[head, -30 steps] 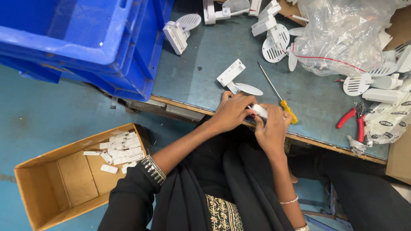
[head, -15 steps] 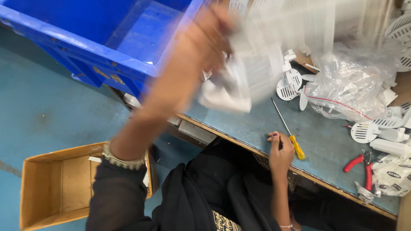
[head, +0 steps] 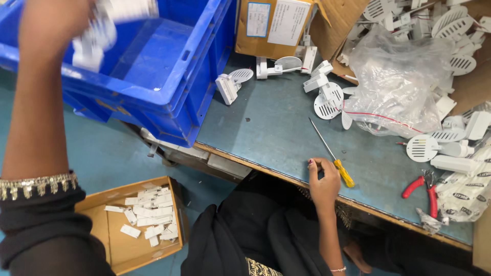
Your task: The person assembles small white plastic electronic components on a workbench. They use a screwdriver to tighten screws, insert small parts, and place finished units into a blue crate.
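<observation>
White plastic part [head: 94, 38], blurred in this view, sits in the left hand [head: 56, 20], which is raised over the open blue crate [head: 169, 76] at the left end of the worktable [head: 271, 133]; the fingers appear wrapped around the part, though the blur hides the exact grip. The right hand [head: 323, 180] rests at the near edge of the table, fingers loosely curled and holding nothing, just beside the yellow handle of the screwdriver [head: 332, 153], not clearly touching it. Judged from the pose, the step in hand is depositing a finished piece into the crate. The next move would call for letting the piece go inside the crate walls, then drawing a fresh part from the heap of white vented discs [head: 327, 105] and brackets near the clear plastic bag [head: 394, 87] (the supply lies well apart from the crate, across the table). Red-handled pliers [head: 422, 190] lie at the right near edge. A cardboard box [head: 128, 225] of small white strips stands on the floor below.
</observation>
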Motion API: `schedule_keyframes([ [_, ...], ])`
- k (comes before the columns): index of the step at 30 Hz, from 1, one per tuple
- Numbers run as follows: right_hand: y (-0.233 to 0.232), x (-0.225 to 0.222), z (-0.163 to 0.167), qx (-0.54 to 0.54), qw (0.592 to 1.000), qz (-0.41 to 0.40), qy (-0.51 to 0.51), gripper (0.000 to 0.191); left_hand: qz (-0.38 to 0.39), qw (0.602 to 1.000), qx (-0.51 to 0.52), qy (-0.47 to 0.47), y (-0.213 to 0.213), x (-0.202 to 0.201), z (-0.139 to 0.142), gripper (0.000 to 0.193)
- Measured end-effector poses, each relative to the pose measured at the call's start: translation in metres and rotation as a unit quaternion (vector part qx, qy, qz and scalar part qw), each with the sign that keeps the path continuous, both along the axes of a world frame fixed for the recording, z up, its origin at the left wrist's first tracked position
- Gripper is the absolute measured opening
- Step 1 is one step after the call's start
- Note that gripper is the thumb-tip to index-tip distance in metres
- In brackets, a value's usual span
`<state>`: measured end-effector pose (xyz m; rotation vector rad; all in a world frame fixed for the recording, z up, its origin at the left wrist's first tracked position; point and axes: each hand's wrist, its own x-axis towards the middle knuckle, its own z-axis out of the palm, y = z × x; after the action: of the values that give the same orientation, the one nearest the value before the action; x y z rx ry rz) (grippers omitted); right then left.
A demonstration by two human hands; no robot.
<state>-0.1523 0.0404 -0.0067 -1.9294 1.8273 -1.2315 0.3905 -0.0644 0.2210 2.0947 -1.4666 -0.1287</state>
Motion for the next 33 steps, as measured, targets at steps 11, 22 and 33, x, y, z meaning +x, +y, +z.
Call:
schedule_keyframes([
  [11,0.001,0.003,0.005,-0.016,0.999,-0.012,0.026,0.013,-0.061,0.985,-0.035,-0.161,0.038,-0.062,0.003,0.023],
  [22,0.001,0.004,0.006,-0.022,0.999,-0.014,0.047,0.012,-0.318,0.931,-0.164,0.078,-0.05,-0.33,-0.122,0.04],
  [33,0.001,0.012,0.014,-0.031,0.998,-0.036,0.051,0.009,-0.344,0.918,-0.164,0.11,-0.124,-0.349,-0.154,0.013],
])
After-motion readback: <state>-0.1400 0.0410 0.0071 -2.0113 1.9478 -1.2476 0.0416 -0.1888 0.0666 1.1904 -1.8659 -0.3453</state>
